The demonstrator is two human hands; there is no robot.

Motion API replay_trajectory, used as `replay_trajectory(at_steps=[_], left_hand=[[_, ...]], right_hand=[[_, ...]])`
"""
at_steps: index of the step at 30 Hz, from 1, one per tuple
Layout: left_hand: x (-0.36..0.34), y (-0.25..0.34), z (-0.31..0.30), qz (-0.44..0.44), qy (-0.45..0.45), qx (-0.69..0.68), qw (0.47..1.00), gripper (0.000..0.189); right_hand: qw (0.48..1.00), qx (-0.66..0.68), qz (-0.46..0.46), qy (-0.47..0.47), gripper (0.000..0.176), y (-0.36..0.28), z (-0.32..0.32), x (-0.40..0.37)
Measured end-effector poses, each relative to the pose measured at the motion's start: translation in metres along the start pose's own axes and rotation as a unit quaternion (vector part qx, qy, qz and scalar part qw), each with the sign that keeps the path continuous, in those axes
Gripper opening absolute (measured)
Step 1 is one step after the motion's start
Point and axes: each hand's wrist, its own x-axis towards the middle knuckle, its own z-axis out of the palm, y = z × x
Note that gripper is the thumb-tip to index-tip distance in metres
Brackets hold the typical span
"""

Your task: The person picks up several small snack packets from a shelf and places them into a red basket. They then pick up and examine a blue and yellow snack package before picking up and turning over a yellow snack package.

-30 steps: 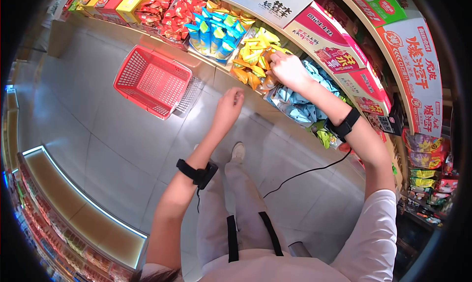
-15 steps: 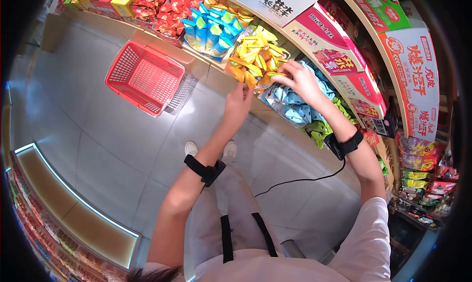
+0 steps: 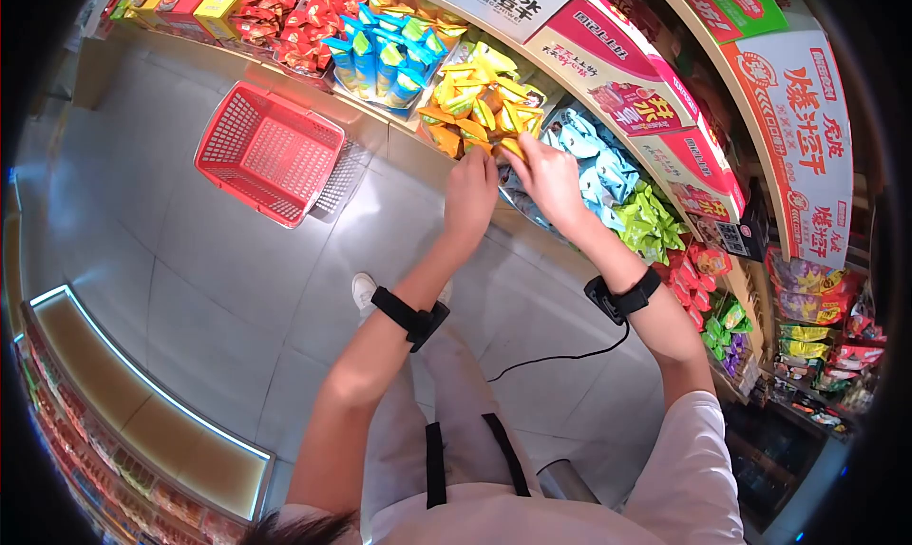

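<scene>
My left hand (image 3: 471,195) is at the front edge of a bin of yellow and orange snack packets (image 3: 483,96). Its fingers are closed, and what they grip, if anything, is hidden. Close on its right, my right hand (image 3: 551,179) pinches a yellow-orange snack packet (image 3: 513,149) at the bin's near right corner. Light blue packets (image 3: 591,155) lie just beyond that hand, with green packets (image 3: 651,224) further right. To the left of the yellow ones stand blue packets (image 3: 385,56). Each forearm wears a black strap with a small device.
A red shopping basket (image 3: 318,170) stands on the floor at the left, close to the shelf. Printed cartons (image 3: 627,70) line the upper shelf. A lit display shelf (image 3: 142,393) is at the lower left. A black cable (image 3: 560,357) hangs from the right forearm device.
My right hand has moved left and slightly down, nearer my left hand, and its spread fingers have closed on a packet. My left hand has stayed by the bin's front edge.
</scene>
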Motion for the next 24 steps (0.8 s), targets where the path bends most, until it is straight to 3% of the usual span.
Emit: replay_trajectory(at_steps=[4, 7, 8, 10, 11, 14, 16, 18, 20, 21, 24], left_hand=[[0.002, -0.008, -0.002, -0.057, -0.033, -0.035, 0.997, 0.019], [0.000, -0.020, -0.011, -0.081, -0.060, -0.037, 0.994, 0.021], [-0.002, -0.023, -0.014, -0.082, -0.069, -0.031, 0.994, 0.022], [-0.003, -0.027, -0.022, -0.096, -0.102, -0.054, 0.989, 0.026], [-0.004, -0.028, -0.026, -0.103, -0.118, -0.066, 0.985, 0.029], [-0.015, -0.006, -0.055, -0.229, -0.115, -0.180, 0.950, 0.035], [-0.026, 0.008, -0.068, -0.246, -0.109, -0.297, 0.916, 0.036], [-0.035, 0.028, -0.087, -0.276, -0.143, -0.415, 0.855, 0.035], [-0.041, 0.059, -0.112, -0.320, -0.206, -0.534, 0.755, 0.033], [-0.044, 0.067, -0.121, -0.302, -0.215, -0.502, 0.781, 0.033], [-0.049, 0.081, -0.143, -0.254, -0.215, -0.435, 0.837, 0.033]], right_hand=[[0.998, -0.051, 0.014, -0.025, 0.021, 0.000, -0.020, 0.010], [0.997, -0.040, 0.049, 0.052, 0.022, 0.009, -0.044, 0.003], [0.992, 0.046, 0.105, 0.060, 0.022, 0.009, -0.055, 0.001], [0.943, 0.245, 0.211, 0.083, 0.026, 0.003, -0.080, -0.001], [0.913, 0.346, 0.207, 0.061, 0.037, 0.010, -0.087, -0.004], [0.831, 0.500, 0.239, 0.050, 0.033, 0.013, -0.094, -0.008], [0.760, 0.598, 0.252, 0.024, 0.031, 0.016, -0.091, -0.012], [0.722, 0.647, 0.245, -0.001, 0.030, 0.009, -0.085, -0.008], [0.693, 0.680, 0.239, -0.017, 0.029, -0.004, -0.082, -0.002], [0.707, 0.665, 0.243, -0.015, 0.029, -0.013, -0.081, 0.003], [0.647, 0.728, 0.223, -0.034, 0.031, -0.035, -0.070, 0.015]])
